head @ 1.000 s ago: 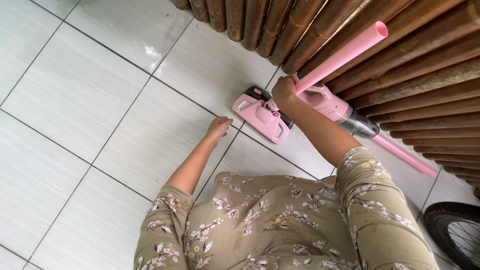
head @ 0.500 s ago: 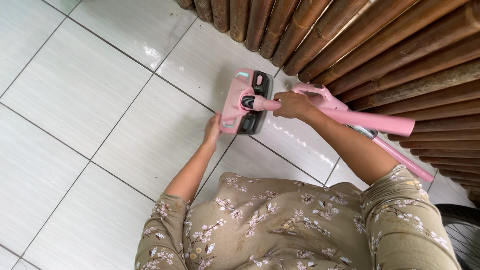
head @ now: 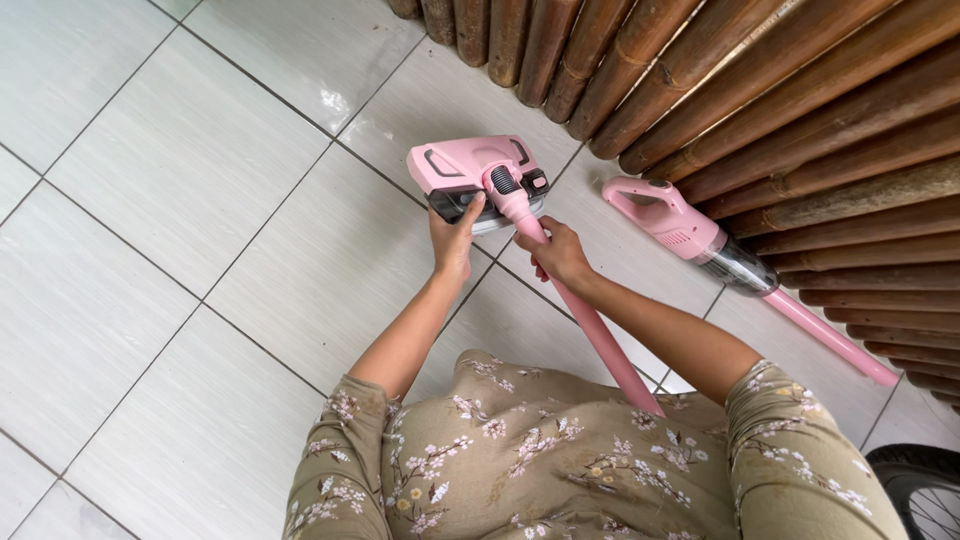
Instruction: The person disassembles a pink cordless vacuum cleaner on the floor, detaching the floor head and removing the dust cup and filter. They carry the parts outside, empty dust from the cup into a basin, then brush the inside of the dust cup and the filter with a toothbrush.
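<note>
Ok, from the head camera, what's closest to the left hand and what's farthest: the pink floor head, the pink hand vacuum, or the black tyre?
From the left hand:
1. Pink floor head, touching the fingers, just ahead.
2. Pink hand vacuum, lying on the floor to the right by the bamboo wall.
3. Black tyre, bottom right corner.

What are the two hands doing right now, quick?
Left hand: closed on the edge of the pink vacuum floor head.
Right hand: closed around the pink tube just behind that head.

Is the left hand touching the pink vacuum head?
Touching. The head view shows the left hand with its fingertips pressed on the vacuum head, no gap.
</note>
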